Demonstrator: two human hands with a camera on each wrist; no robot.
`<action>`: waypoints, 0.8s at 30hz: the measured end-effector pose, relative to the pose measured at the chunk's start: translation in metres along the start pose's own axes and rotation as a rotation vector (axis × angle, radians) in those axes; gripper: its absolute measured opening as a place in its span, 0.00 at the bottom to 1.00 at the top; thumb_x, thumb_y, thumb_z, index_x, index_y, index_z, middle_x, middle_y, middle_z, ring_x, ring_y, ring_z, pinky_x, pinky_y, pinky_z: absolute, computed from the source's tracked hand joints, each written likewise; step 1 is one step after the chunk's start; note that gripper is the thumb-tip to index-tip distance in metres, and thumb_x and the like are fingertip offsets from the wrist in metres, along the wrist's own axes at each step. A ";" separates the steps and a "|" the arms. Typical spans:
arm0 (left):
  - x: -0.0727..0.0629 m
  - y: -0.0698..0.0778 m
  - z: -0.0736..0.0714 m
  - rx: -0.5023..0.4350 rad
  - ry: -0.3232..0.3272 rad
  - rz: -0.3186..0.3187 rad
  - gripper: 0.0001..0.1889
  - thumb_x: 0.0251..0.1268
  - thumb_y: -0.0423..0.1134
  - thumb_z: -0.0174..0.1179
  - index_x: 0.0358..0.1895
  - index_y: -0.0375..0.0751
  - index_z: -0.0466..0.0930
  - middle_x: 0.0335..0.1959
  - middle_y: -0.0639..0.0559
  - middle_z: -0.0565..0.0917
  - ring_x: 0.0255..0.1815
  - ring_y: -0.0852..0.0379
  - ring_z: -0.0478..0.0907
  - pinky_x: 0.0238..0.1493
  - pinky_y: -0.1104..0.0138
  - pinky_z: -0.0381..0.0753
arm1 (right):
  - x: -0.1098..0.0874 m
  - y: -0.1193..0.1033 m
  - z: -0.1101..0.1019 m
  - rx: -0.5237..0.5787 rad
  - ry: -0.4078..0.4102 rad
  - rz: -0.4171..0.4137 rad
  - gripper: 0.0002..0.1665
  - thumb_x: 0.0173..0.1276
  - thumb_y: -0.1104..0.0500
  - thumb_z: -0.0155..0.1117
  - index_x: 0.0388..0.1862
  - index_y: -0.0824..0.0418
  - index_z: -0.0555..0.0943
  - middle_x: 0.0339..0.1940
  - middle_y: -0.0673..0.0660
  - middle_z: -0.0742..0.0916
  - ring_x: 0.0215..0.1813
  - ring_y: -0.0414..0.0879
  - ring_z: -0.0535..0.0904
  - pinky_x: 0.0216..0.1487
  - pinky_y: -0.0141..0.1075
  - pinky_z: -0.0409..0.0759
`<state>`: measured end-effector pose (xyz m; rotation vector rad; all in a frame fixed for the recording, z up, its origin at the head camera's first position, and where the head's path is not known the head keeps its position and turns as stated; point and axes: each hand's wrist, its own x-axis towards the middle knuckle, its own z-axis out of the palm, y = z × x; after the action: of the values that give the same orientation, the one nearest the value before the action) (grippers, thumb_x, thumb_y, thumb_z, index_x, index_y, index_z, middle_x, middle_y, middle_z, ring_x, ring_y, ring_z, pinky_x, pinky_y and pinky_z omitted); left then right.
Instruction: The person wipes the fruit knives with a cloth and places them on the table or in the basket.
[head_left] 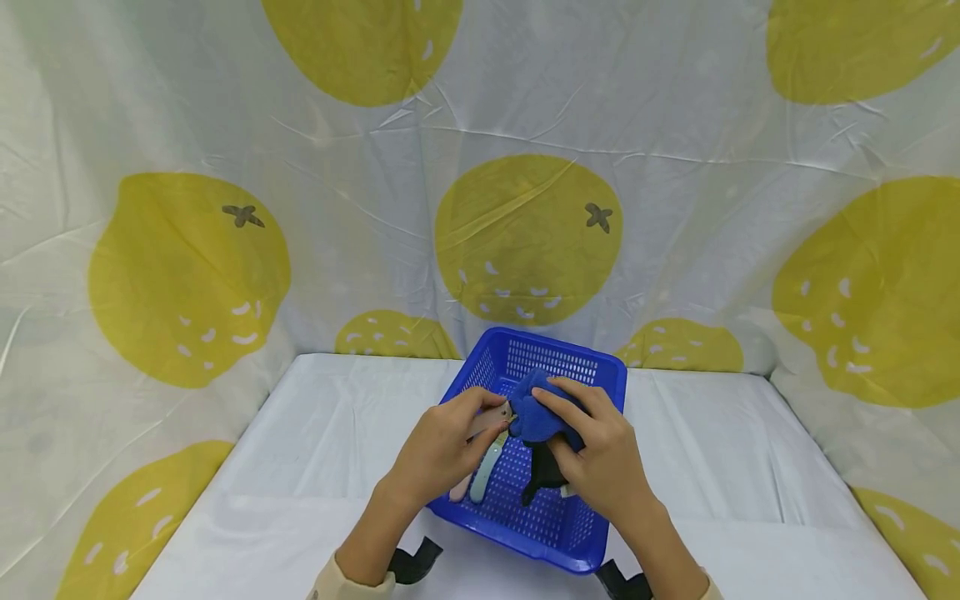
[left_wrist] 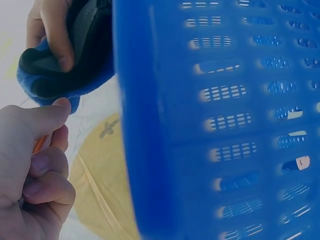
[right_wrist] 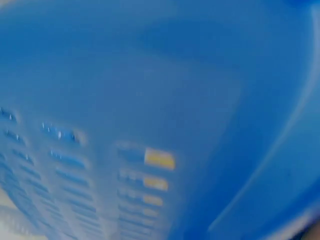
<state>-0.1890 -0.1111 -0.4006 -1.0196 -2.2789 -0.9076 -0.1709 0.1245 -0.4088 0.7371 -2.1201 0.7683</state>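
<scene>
Over the blue plastic basket (head_left: 491, 533), my left hand (head_left: 442, 442) pinches a slim pale-handled tool (head_left: 487, 419). Its far end meets the cloth, and its kind cannot be made out. In the left wrist view, a bit of orange (left_wrist: 42, 143) shows between the left fingers. My right hand (head_left: 603, 450) grips a fuzzy blue cloth (head_left: 534, 414) with a black side (head_left: 545, 471) that hangs down. Inside the basket lie a tool with a light blue handle (head_left: 487, 471) and one with a pink handle (head_left: 460, 489), both partly hidden by the left hand.
The basket stands on a white-covered table (head_left: 337, 433), its rim below both wrists. Behind the table hangs a white curtain with yellow fruit prints (head_left: 528, 237). Basket wall (right_wrist: 150, 100) fills the right wrist view, so the right hand's work is hidden there.
</scene>
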 end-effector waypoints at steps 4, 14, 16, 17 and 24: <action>0.000 0.000 0.000 0.002 0.003 -0.013 0.15 0.67 0.36 0.70 0.53 0.40 0.80 0.49 0.48 0.89 0.40 0.58 0.89 0.39 0.71 0.87 | 0.000 0.007 -0.004 -0.019 0.008 0.032 0.32 0.57 0.69 0.73 0.62 0.50 0.86 0.64 0.57 0.84 0.59 0.52 0.81 0.55 0.50 0.87; 0.001 0.000 -0.002 0.023 0.001 -0.038 0.14 0.67 0.36 0.70 0.52 0.41 0.80 0.46 0.49 0.89 0.40 0.60 0.88 0.41 0.71 0.88 | 0.000 0.026 -0.013 -0.074 0.045 0.093 0.30 0.60 0.69 0.73 0.62 0.51 0.86 0.65 0.57 0.84 0.65 0.55 0.79 0.63 0.46 0.83; 0.001 -0.001 -0.003 0.029 0.000 -0.046 0.14 0.67 0.36 0.70 0.52 0.42 0.80 0.45 0.50 0.89 0.40 0.61 0.88 0.41 0.70 0.88 | 0.000 0.030 -0.015 -0.076 0.055 0.103 0.30 0.60 0.70 0.73 0.62 0.52 0.85 0.64 0.58 0.84 0.66 0.56 0.79 0.61 0.51 0.83; 0.001 -0.001 -0.003 0.031 -0.003 -0.052 0.13 0.67 0.36 0.70 0.52 0.42 0.81 0.45 0.50 0.89 0.40 0.61 0.88 0.42 0.70 0.88 | 0.000 0.031 -0.016 -0.077 0.059 0.109 0.30 0.60 0.70 0.73 0.62 0.52 0.85 0.64 0.58 0.84 0.65 0.56 0.79 0.60 0.52 0.83; 0.001 -0.004 -0.006 0.029 -0.024 -0.095 0.12 0.68 0.36 0.69 0.52 0.43 0.81 0.47 0.51 0.89 0.44 0.61 0.87 0.46 0.69 0.88 | 0.001 0.042 -0.022 -0.104 0.096 0.145 0.30 0.60 0.70 0.72 0.61 0.52 0.86 0.64 0.58 0.84 0.63 0.56 0.80 0.62 0.50 0.82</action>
<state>-0.1920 -0.1166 -0.3975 -0.9211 -2.3711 -0.9017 -0.1913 0.1671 -0.4077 0.4860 -2.1257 0.7486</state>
